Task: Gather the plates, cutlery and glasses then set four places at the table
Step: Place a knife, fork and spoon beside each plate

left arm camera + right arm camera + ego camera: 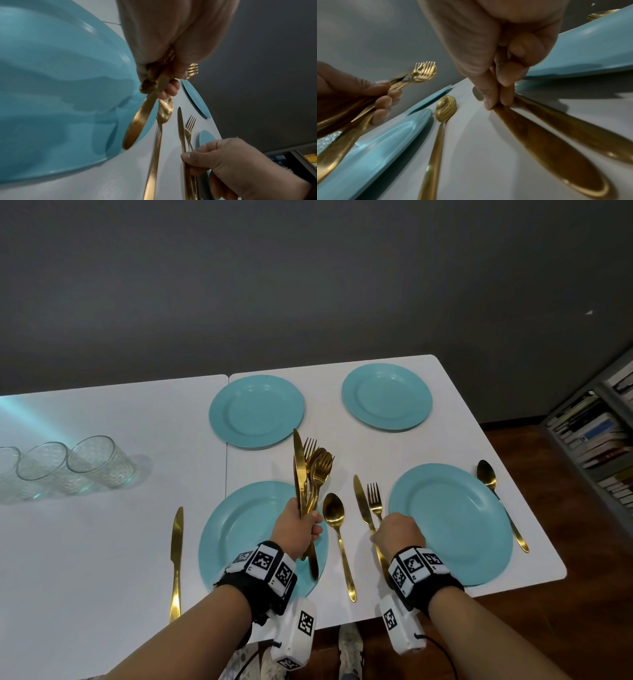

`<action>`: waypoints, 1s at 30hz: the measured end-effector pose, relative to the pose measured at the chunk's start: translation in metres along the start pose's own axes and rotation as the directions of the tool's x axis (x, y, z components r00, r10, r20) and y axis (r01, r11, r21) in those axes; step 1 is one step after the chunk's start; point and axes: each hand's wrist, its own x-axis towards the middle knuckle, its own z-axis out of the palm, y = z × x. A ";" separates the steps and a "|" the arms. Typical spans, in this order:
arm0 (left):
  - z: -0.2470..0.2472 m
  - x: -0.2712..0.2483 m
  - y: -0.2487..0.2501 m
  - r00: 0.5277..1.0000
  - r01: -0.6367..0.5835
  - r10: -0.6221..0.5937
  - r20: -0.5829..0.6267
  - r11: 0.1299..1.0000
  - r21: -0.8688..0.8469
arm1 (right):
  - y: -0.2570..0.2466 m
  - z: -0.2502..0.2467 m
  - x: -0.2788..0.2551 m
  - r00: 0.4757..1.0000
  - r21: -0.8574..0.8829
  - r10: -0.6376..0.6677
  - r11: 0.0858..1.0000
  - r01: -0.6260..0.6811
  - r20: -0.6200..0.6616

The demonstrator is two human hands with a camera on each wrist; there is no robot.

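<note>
Four teal plates lie on the white table [102,542]: far left [257,410], far right [387,395], near left [236,529], near right [455,522]. Above the near left plate, my left hand [308,530] grips a bundle of gold cutlery [308,470] with knives and forks pointing up, also seen as the bundle [423,74]. My right hand [394,534] pinches the handle of a gold knife [361,501] lying beside a fork [375,499], left of the near right plate; thumb and fingertips [493,104] press that handle. A spoon [337,529] lies between the near plates.
Another spoon [493,484] lies right of the near right plate, and a knife [176,556] left of the near left plate. Three clear glasses [99,460] stand at the left. A bookshelf [596,433] is past the table's right edge. A grey wall is behind.
</note>
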 end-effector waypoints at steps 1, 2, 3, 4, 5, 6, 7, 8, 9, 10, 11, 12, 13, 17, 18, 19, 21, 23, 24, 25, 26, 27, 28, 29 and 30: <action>0.000 0.000 0.000 1.000 0.002 -0.002 0.001 1.000 0.000 | 0.000 0.000 0.000 1.000 -0.004 0.000 1.000 0.000 0.004; 0.001 0.000 0.000 1.000 0.005 -0.005 0.002 1.000 0.001 | 0.000 -0.001 0.000 1.000 -0.006 0.000 1.000 0.000 0.008; 0.001 0.000 0.000 1.000 0.006 -0.006 0.002 1.000 0.001 | -0.001 -0.002 0.000 1.000 -0.006 0.002 1.000 -0.002 0.010; 0.002 0.000 0.000 1.000 0.006 -0.006 0.003 1.000 0.001 | -0.001 -0.002 0.000 1.000 -0.005 0.005 1.000 -0.005 0.007; 0.002 -0.001 0.000 1.000 0.004 -0.004 0.002 1.000 0.001 | -0.001 -0.003 -0.001 1.000 -0.004 0.007 1.000 -0.007 0.002; 0.002 -0.001 0.000 1.000 0.002 -0.002 0.001 1.000 0.001 | -0.001 -0.003 -0.001 1.000 -0.001 0.008 1.000 -0.008 -0.002; 0.002 -0.001 0.000 1.000 -0.001 0.001 0.000 1.000 0.002 | -0.001 -0.003 -0.001 1.000 0.001 0.007 1.000 -0.007 -0.005; 0.002 -0.001 0.000 1.000 -0.003 0.003 0.000 1.000 0.004 | -0.001 -0.003 -0.002 1.000 0.004 0.007 1.000 -0.007 -0.007; 0.002 -0.002 -0.001 1.000 -0.005 0.005 0.000 1.000 0.007 | -0.001 -0.004 -0.002 1.000 0.006 0.005 1.000 -0.005 -0.005; 0.002 -0.002 -0.001 1.000 -0.006 0.006 -0.002 1.000 0.010 | -0.001 -0.003 -0.003 1.000 0.010 0.003 1.000 -0.003 -0.003; 0.001 -0.002 -0.001 1.000 -0.008 0.008 -0.004 1.000 0.010 | -0.001 -0.004 -0.003 1.000 0.013 0.001 1.000 -0.001 0.001; 0.001 -0.003 -0.001 1.000 -0.008 0.008 -0.004 1.000 0.006 | 0.000 -0.004 -0.004 1.000 0.019 -0.001 1.000 0.001 0.004; 0.001 -0.003 0.000 1.000 -0.008 0.008 -0.004 1.000 -0.005 | 0.000 -0.005 -0.005 1.000 0.031 -0.004 1.000 0.004 0.007; 0.001 -0.005 0.002 1.000 0.012 -0.012 0.002 0.999 -0.053 | -0.003 -0.017 -0.011 0.998 0.107 -0.064 0.992 0.066 -0.021; 0.000 -0.005 0.003 1.000 0.022 -0.021 0.010 0.996 -0.084 | -0.006 -0.021 -0.013 0.994 0.131 -0.108 0.985 0.111 -0.035; 0.000 -0.005 0.004 0.999 0.029 -0.026 0.023 0.992 -0.120 | -0.011 -0.026 -0.015 0.985 0.163 -0.167 0.971 0.173 -0.051; -0.002 -0.008 0.009 0.998 0.032 -0.021 0.064 0.986 -0.167 | -0.021 -0.035 -0.022 0.948 0.239 -0.297 0.918 0.316 -0.114; -0.005 -0.012 0.013 0.994 0.029 -0.011 0.111 0.987 -0.160 | -0.032 -0.044 -0.031 0.891 0.263 -0.415 0.852 0.452 -0.186; -0.007 -0.013 0.015 0.991 0.025 -0.003 0.134 0.987 -0.162 | -0.038 -0.048 -0.036 0.856 0.243 -0.476 0.822 0.515 -0.204; -0.009 -0.015 0.017 0.987 0.019 0.008 0.161 0.986 -0.165 | -0.042 -0.050 -0.040 0.820 0.211 -0.534 0.794 0.570 -0.208; -0.011 -0.016 0.019 0.982 0.014 0.019 0.190 0.985 -0.173 | -0.046 -0.050 -0.042 0.787 0.170 -0.583 0.770 0.614 -0.201; -0.014 -0.018 0.020 0.976 0.010 0.029 0.218 0.984 -0.178 | -0.050 -0.050 -0.044 0.755 0.124 -0.628 0.747 0.653 -0.190; -0.016 -0.019 0.021 0.970 0.008 0.037 0.241 0.983 -0.182 | -0.054 -0.050 -0.046 0.724 0.074 -0.666 0.725 0.685 -0.180; -0.019 -0.020 0.022 0.966 0.003 0.042 0.256 0.985 -0.174 | -0.057 -0.050 -0.048 0.697 0.027 -0.695 0.704 0.710 -0.178; -0.022 -0.020 0.022 0.963 -0.004 0.047 0.266 0.987 -0.163 | -0.060 -0.049 -0.048 0.672 -0.016 -0.719 0.685 0.729 -0.178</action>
